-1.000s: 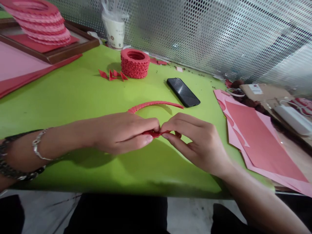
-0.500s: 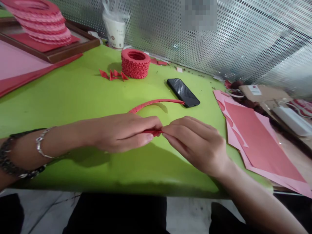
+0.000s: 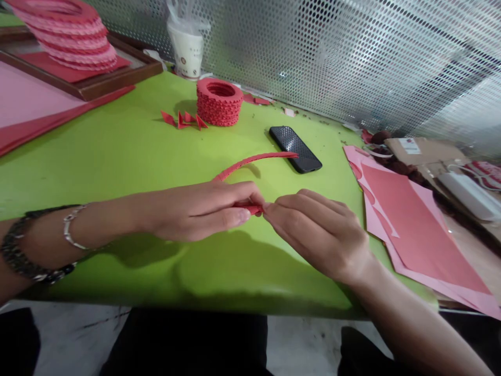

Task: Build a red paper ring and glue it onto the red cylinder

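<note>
left hand [image 3: 211, 209] and right hand [image 3: 321, 232] pinch red paper [image 3: 255, 209]; table edge [image 3: 219, 303] near

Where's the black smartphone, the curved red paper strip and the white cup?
Black smartphone [image 3: 293, 141]: head view, on its glossy face.
Curved red paper strip [image 3: 254, 158]: head view, on its arched part.
White cup [image 3: 188, 52]: head view, on its side.

The bare left hand [image 3: 203, 209] extends from the frame's left, thumb [image 3: 233, 217] pinching; the bare right hand [image 3: 324, 232], fingers [image 3: 291, 209] bunched, angles in from lower right.

Red paper strip [image 3: 270, 155] now higher against the black phone [image 3: 293, 141]
</note>
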Available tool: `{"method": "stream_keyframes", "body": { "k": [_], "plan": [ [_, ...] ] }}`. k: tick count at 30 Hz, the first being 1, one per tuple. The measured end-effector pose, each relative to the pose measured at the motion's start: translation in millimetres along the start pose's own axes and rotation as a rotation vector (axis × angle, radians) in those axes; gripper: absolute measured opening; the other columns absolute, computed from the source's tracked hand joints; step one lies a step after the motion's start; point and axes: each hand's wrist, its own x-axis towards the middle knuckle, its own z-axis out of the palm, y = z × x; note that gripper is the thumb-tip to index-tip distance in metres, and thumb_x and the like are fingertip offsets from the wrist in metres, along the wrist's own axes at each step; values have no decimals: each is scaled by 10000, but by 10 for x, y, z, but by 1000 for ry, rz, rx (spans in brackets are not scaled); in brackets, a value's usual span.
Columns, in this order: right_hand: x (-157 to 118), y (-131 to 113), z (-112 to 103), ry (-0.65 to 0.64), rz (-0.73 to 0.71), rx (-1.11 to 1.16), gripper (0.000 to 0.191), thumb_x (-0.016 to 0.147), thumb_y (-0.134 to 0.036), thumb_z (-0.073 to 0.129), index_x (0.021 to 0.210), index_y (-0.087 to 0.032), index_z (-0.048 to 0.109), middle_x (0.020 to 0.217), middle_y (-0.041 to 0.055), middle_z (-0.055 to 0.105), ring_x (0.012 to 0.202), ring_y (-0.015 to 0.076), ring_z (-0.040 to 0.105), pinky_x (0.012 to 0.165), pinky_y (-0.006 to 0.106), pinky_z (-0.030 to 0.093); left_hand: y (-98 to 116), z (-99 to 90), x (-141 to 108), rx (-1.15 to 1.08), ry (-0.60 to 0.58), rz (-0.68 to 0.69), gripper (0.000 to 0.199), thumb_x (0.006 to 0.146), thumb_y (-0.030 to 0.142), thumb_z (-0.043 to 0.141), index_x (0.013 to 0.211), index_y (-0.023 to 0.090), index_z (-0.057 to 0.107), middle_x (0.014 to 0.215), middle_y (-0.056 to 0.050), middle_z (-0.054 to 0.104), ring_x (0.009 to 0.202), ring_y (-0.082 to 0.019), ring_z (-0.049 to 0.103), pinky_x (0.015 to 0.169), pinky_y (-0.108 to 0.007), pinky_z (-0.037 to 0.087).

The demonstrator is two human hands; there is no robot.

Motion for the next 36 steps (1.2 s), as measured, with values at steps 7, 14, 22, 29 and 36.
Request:
{"method": "stream_keyframes", "body": {
  "k": [7, 14, 22, 29, 36],
  "plan": [
    [-12, -36, 12, 30, 36, -39, 97, 797, -71, 568, 743, -151, 557, 631, 3, 595, 583, 104, 545, 487, 227, 437, -19, -1, 2, -42, -8, 2, 204, 919, 290, 339, 1072, 189, 428, 750, 9, 479, 638, -122, 439, 594, -224, 368],
    [-17, -76, 9, 11, 91, -31, 128, 800, -56, 539, 730, -162, 545, 631, 2, 582, 566, 100, 536, 476, 226, 427, -11, 7, 8, -77, -3, -18, 211, 923, 332, 334, 1048, 186, 421, 720, 14, 436, 626, -123, 411, 583, -227, 367],
    [13, -47, -30, -58, 52, -37, 184, 826, -51, 497, 685, -162, 540, 610, -3, 554, 569, 94, 514, 487, 217, 415, -38, -12, 8, -36, -29, -15, 209, 923, 324, 346, 1056, 184, 425, 713, 16, 437, 598, -119, 406, 554, -224, 360],
    [35, 21, -63, -122, -54, -114, 190, 868, -73, 446, 781, -165, 588, 638, 9, 559, 578, 100, 480, 489, 228, 388, -60, -14, 10, 27, -25, -28, 228, 908, 309, 374, 1087, 191, 453, 793, -6, 535, 647, -132, 465, 581, -227, 360],
    [23, 22, -46, -78, -94, -179, 173, 859, -88, 475, 770, -172, 598, 638, 5, 566, 552, 92, 461, 467, 226, 361, -68, -26, 26, 43, -36, -39, 229, 898, 270, 385, 1089, 184, 479, 778, -1, 536, 617, -116, 466, 566, -211, 348]
  ]
}}
